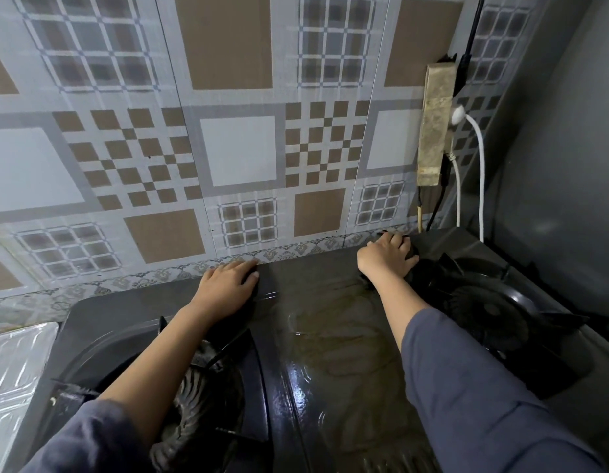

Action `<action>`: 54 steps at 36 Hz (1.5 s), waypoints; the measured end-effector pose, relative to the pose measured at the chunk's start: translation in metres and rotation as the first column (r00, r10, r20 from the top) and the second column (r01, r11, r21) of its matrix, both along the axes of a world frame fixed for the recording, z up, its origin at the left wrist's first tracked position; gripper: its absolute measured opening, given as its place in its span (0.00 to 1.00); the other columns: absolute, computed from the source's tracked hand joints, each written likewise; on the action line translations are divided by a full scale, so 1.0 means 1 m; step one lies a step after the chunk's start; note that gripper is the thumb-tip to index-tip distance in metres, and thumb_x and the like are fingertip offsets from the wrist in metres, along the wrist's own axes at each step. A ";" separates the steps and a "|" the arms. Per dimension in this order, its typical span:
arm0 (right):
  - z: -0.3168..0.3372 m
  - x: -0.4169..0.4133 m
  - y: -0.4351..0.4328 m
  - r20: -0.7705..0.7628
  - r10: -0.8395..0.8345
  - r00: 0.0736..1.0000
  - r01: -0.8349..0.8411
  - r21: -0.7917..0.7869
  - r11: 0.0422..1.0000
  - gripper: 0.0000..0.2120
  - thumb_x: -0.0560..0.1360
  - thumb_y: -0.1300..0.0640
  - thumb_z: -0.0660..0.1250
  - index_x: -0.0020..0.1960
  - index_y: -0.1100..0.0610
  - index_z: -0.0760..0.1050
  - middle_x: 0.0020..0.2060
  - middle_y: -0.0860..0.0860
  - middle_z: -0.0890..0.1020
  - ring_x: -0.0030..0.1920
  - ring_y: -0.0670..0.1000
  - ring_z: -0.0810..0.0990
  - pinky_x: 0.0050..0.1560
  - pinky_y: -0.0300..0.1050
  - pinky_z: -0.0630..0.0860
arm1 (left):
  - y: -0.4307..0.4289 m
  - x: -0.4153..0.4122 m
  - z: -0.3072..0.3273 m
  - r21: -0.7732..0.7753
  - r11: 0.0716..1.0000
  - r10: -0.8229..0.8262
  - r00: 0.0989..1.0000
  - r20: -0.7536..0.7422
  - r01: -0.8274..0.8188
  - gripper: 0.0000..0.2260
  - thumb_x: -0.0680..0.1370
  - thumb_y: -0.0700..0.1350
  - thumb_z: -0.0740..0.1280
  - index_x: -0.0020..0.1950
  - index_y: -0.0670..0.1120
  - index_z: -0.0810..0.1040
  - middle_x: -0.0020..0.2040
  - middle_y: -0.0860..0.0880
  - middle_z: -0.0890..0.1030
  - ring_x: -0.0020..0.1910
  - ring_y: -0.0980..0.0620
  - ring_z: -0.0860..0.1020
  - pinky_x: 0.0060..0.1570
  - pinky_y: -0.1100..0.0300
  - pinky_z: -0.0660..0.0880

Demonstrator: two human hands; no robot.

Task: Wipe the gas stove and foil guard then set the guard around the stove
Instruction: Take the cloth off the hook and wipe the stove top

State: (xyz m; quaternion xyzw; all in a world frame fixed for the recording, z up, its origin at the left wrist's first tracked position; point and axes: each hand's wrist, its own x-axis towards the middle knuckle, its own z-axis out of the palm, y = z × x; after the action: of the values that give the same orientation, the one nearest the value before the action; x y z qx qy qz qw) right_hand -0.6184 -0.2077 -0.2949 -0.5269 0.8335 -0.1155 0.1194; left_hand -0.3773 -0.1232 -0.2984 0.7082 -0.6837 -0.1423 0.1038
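Observation:
The black two-burner gas stove (330, 339) fills the lower view, and its middle panel is wet and streaked. My left hand (228, 288) lies palm down on the stove's back edge near the middle, holding nothing. My right hand (388, 256) reaches to the back right, fingers curled over a dark cloth (411, 259) pressed against the stove top beside the right burner (484, 308). My left forearm partly covers the left burner grate (200, 387). The silvery foil guard (16, 370) lies at the far left beside the stove, only partly in view.
A patterned tiled wall (238, 148) stands directly behind the stove. A grimy power strip (436, 124) hangs on it at the right, with a white cable (480, 172) and black cables dropping behind the stove's back right corner. A grey wall (569, 165) closes the right side.

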 end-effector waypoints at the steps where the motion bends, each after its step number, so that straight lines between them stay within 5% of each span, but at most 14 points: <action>1: -0.002 0.003 0.004 -0.008 0.003 1.000 -0.003 -0.028 1.000 0.26 0.80 0.51 0.52 0.75 0.57 0.51 0.76 0.54 0.51 0.76 0.56 0.46 0.73 0.60 0.47 | 0.001 0.001 0.000 0.014 1.000 -0.007 1.000 0.006 0.006 0.20 0.81 0.53 0.52 0.73 0.53 0.60 0.74 0.49 0.63 0.73 0.47 0.61 0.71 0.49 0.53; 11: -0.010 0.017 0.036 -0.037 0.144 0.989 -0.148 -0.116 0.982 0.23 0.81 0.50 0.47 0.75 0.55 0.53 0.76 0.50 0.53 0.76 0.52 0.48 0.74 0.57 0.47 | 0.011 0.008 -0.001 0.100 0.995 -0.027 0.999 0.022 0.024 0.24 0.81 0.56 0.49 0.76 0.54 0.51 0.78 0.48 0.50 0.77 0.48 0.45 0.75 0.51 0.42; 28: -0.009 0.044 0.067 -0.098 0.390 0.916 -0.399 -0.112 0.910 0.23 0.81 0.49 0.46 0.75 0.53 0.55 0.76 0.49 0.55 0.76 0.51 0.51 0.74 0.53 0.50 | 0.027 0.020 0.002 0.174 0.984 -0.035 0.998 0.048 0.027 0.24 0.81 0.56 0.48 0.76 0.55 0.47 0.78 0.48 0.43 0.76 0.49 0.41 0.74 0.47 0.39; 54: -0.003 0.090 0.098 -0.076 0.889 0.451 -0.892 -0.074 0.446 0.20 0.82 0.50 0.49 0.74 0.45 0.58 0.74 0.39 0.58 0.75 0.41 0.52 0.72 0.43 0.49 | 0.025 0.033 0.017 0.288 0.956 -0.099 0.987 0.122 0.061 0.24 0.82 0.49 0.47 0.76 0.48 0.43 0.77 0.46 0.40 0.76 0.48 0.41 0.75 0.48 0.45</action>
State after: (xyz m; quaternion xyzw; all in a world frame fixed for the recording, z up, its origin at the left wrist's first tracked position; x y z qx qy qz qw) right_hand -0.5284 -0.1100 -0.2976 -0.8922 0.4284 -0.0716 0.1238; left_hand -0.3444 -0.0982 -0.2814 0.6954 -0.6900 -0.1943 -0.0510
